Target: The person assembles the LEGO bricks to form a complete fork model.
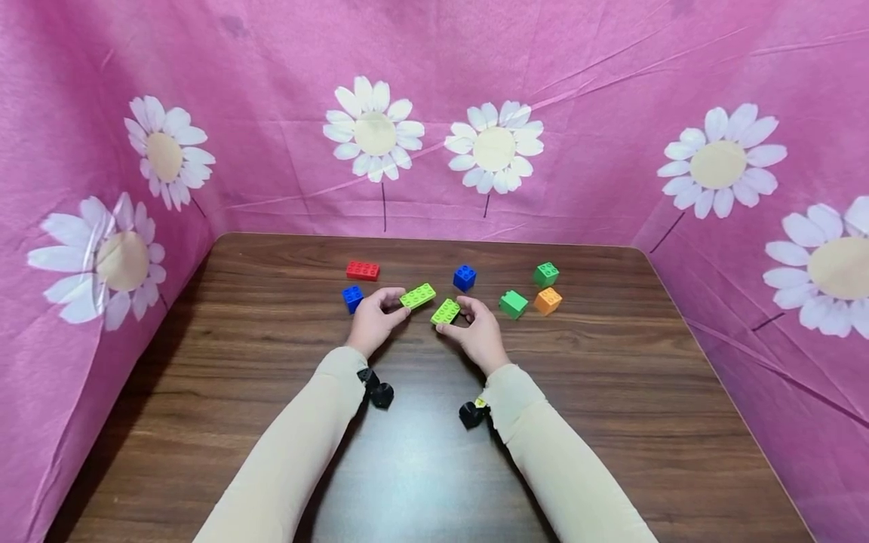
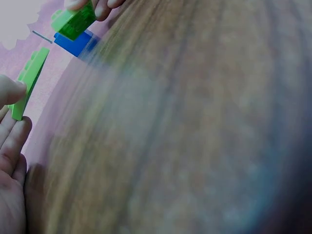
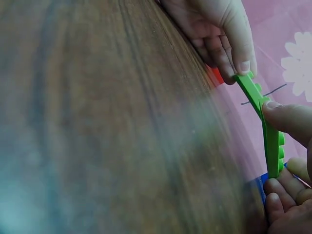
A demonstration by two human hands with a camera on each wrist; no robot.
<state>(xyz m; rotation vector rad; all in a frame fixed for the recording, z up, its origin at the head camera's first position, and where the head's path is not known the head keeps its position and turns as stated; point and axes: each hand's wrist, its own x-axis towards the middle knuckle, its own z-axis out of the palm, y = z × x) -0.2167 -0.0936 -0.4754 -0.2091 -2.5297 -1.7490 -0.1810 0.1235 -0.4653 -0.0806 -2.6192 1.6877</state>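
My left hand (image 1: 372,323) pinches one end of a flat lime-green toy brick (image 1: 417,296) between thumb and fingers. In my right hand (image 1: 480,338) is a second flat lime-green brick (image 1: 446,311), gripped by thumb and fingertips along its sides. In the head view the two bricks are apart, with a small gap between them, studs facing up. The right wrist view shows them overlapping in line of sight, the left one (image 3: 251,92) beyond the right one (image 3: 272,148). A blue brick (image 1: 352,299) lies just left of my left hand.
Behind the hands lie a red brick (image 1: 363,271) and another blue brick (image 1: 465,278). To the right are two green bricks (image 1: 513,304) and an orange brick (image 1: 548,301). The brown wooden table (image 1: 611,422) meets a pink flowered cloth (image 1: 285,173) at its back and sides.
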